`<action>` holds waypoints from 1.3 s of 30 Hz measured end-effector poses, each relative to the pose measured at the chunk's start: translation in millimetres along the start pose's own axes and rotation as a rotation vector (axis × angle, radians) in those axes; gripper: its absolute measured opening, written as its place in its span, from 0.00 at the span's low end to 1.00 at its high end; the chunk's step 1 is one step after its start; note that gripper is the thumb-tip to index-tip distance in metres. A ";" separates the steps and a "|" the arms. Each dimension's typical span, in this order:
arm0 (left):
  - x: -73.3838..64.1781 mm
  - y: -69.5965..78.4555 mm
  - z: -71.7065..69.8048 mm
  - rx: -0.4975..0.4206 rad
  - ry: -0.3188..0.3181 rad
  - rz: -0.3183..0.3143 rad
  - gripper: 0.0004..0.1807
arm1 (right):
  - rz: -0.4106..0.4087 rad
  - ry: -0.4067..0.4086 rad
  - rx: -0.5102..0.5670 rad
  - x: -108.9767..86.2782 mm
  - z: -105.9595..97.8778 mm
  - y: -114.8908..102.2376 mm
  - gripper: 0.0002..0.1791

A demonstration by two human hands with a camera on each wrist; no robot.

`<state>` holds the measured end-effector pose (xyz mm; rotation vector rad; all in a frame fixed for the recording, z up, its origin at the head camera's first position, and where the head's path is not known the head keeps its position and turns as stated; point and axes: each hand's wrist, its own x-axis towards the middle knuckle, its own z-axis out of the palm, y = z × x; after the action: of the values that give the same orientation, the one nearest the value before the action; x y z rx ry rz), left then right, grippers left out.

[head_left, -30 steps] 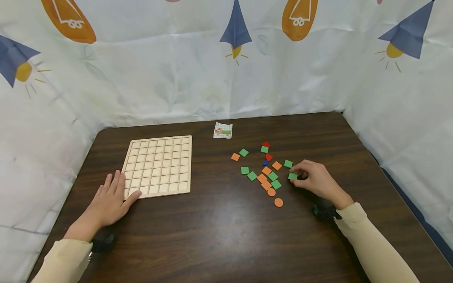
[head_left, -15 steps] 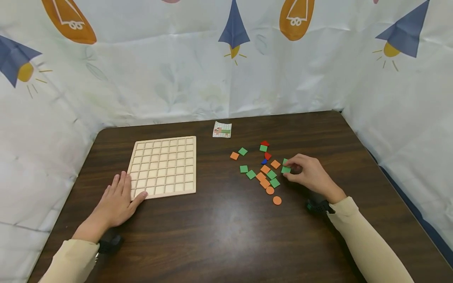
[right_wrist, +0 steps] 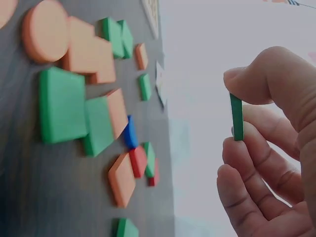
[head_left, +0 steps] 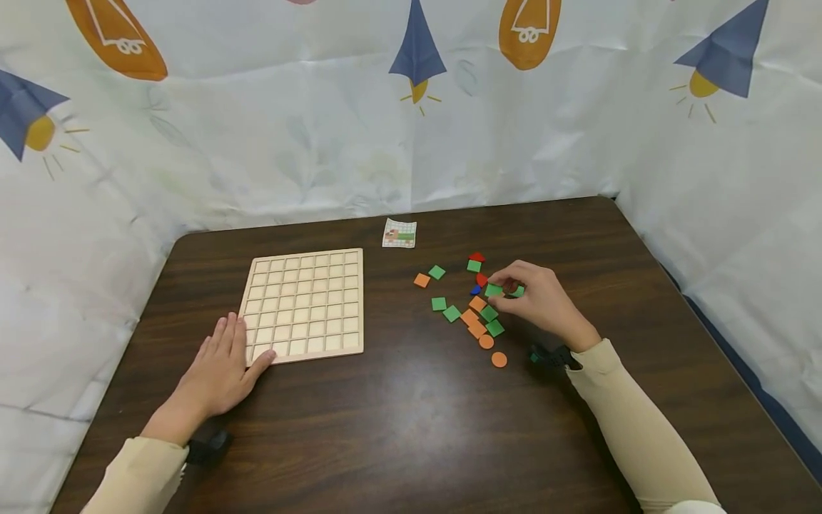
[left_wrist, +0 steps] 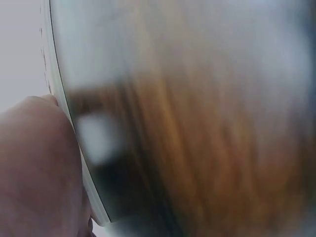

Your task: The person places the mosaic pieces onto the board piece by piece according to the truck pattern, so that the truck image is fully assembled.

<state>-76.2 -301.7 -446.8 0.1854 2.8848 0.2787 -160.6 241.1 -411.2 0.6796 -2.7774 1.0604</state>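
Note:
My left hand (head_left: 215, 371) lies with straight fingers along the left side of a wooden grid board (head_left: 308, 303), the thumb at its front edge. In the left wrist view part of the hand (left_wrist: 39, 168) shows beside the board's edge, with a blurred reflection filling the rest. Thumb and fingers of my right hand (head_left: 536, 296) pinch a green square tile (head_left: 494, 290), held above the table in the right wrist view. Around and below it lie loose green square tiles (head_left: 489, 313), orange square tiles (head_left: 469, 317), red pieces (head_left: 477, 257) and a blue piece (head_left: 475, 290).
Two orange round tiles (head_left: 499, 360) lie at the near end of the scattered pieces. A small card with a coloured grid picture (head_left: 399, 233) lies near the far edge of the dark wooden table (head_left: 398, 428). A printed white curtain (head_left: 289, 143) stands behind it.
My right hand has lifted the green tile and carried it leftward over the scattered pieces. The grid board and my left hand have shifted a little to the right.

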 end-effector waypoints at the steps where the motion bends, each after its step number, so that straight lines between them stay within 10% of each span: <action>1: -0.2 1.6 0.2 0.000 0.003 0.003 0.56 | -0.003 0.003 0.007 1.6 0.6 -1.7 0.13; 39: -2.4 57.3 8.1 -0.003 -0.003 -0.012 0.57 | -0.094 -0.118 0.034 47.7 52.6 -29.5 0.13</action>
<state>-66.0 -244.9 -442.3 0.1681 2.8818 0.2806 -186.7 169.6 -421.5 0.8956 -2.7979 1.0849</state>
